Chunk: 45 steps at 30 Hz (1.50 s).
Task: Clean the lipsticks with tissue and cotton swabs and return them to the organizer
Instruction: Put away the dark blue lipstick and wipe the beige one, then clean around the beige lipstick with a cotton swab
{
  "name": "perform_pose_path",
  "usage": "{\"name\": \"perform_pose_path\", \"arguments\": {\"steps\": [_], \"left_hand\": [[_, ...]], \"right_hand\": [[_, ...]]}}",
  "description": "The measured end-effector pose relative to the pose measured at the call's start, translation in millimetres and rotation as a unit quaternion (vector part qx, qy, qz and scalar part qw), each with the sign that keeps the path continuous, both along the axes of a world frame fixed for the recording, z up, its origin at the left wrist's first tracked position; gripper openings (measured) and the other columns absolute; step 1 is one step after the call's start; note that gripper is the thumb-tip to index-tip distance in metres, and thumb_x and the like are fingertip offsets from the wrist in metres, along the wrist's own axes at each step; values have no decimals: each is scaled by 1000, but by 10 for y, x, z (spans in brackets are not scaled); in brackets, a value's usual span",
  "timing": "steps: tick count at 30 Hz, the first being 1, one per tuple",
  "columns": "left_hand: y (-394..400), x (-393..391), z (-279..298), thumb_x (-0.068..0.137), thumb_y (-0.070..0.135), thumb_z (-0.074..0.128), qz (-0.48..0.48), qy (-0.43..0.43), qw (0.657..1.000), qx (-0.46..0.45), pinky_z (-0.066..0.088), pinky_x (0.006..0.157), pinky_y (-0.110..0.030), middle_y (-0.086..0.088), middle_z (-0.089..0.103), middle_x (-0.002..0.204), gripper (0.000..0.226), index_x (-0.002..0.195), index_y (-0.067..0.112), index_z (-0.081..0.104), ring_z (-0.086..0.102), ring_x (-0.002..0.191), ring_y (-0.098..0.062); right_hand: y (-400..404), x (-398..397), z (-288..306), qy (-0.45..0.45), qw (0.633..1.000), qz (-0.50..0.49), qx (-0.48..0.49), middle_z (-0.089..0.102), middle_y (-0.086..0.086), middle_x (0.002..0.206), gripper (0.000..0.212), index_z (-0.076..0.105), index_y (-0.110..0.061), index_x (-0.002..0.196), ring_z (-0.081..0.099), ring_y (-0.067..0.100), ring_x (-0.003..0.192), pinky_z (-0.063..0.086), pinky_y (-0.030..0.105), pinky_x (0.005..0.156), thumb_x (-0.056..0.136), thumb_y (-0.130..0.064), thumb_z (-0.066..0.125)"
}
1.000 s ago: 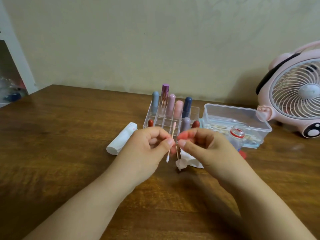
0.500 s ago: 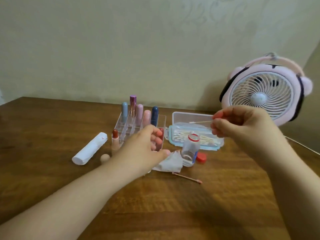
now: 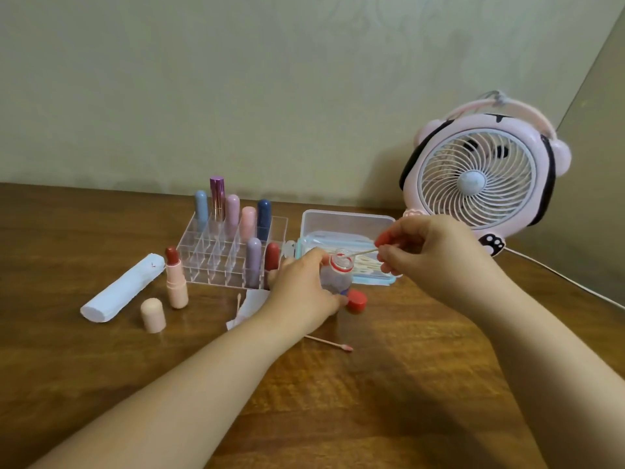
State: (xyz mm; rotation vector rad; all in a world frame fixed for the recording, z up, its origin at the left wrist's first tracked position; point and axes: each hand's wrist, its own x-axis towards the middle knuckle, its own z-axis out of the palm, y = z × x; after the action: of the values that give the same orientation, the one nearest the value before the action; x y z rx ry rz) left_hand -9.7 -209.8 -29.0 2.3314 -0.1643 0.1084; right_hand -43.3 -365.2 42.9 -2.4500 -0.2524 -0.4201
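Pinched in the right hand [image 3: 436,255], a fresh cotton swab [image 3: 360,252] had come down from mid-air to the mouth of the small bottle [image 3: 336,275], which the left hand [image 3: 301,292] now gripped; it was probably being wetted; the open lipstick [image 3: 176,279] stood uncapped beside the organizer [image 3: 233,252], awaiting cleaning.

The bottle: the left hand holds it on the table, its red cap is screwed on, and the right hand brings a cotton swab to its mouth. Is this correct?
Not quite. In the head view the red cap is off, lying on the table beside the bottle. The rest holds: the left hand grips the bottle, and the right hand brings a cotton swab to its open mouth.
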Motion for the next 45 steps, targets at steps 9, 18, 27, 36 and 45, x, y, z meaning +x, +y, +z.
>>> {"name": "perform_pose_path", "arguments": {"steps": [9, 18, 27, 36, 45], "left_hand": [[157, -38, 54, 84, 18, 69, -10, -160, 987, 27, 23, 93, -25, 11, 49, 127, 53, 129, 38, 51, 33, 119, -12], [211, -61, 72, 84, 7, 64, -14, -200, 979, 45, 19, 96, -27, 19, 39, 108, 53, 124, 41, 56, 27, 116, -10], [226, -61, 99, 84, 11, 66, -11, -201, 978, 58, 19, 99, -30, 12, 46, 121, 52, 126, 41, 54, 30, 119, -12], [189, -59, 70, 80, 20, 75, -32, -13, 996, -81, 39, 78, -15, 9, 54, 120, 63, 135, 25, 46, 46, 105, -6], [270, -124, 53, 83, 23, 72, -1, 16, 997, -76, 43, 98, -28, 4, 47, 143, 73, 145, 22, 34, 44, 130, -15]], "right_hand": [[-55, -100, 10, -41, 990, 19, -136, 55, -23, 69, 10, 71, -19, 93, 54, -6, 67, 39, 2, 65, 86, -16, 64], [77, -93, -99, -99, 974, 73, -193, 67, -3, 87, 13, 73, -14, 97, 55, 9, 72, 41, 16, 66, 86, -13, 65], [105, -113, -109, -102, 972, 53, -204, 68, 0, 94, 17, 71, -15, 103, 60, 14, 81, 49, 29, 73, 89, -16, 63], [51, -146, -47, -141, 975, -19, -168, 62, -5, 80, 8, 67, -15, 87, 59, 15, 77, 52, 38, 70, 84, -13, 60], [203, -206, -84, -119, 992, -27, -37, 62, -14, 77, 11, 69, -19, 93, 58, 0, 75, 44, 12, 67, 87, -15, 62]]}}
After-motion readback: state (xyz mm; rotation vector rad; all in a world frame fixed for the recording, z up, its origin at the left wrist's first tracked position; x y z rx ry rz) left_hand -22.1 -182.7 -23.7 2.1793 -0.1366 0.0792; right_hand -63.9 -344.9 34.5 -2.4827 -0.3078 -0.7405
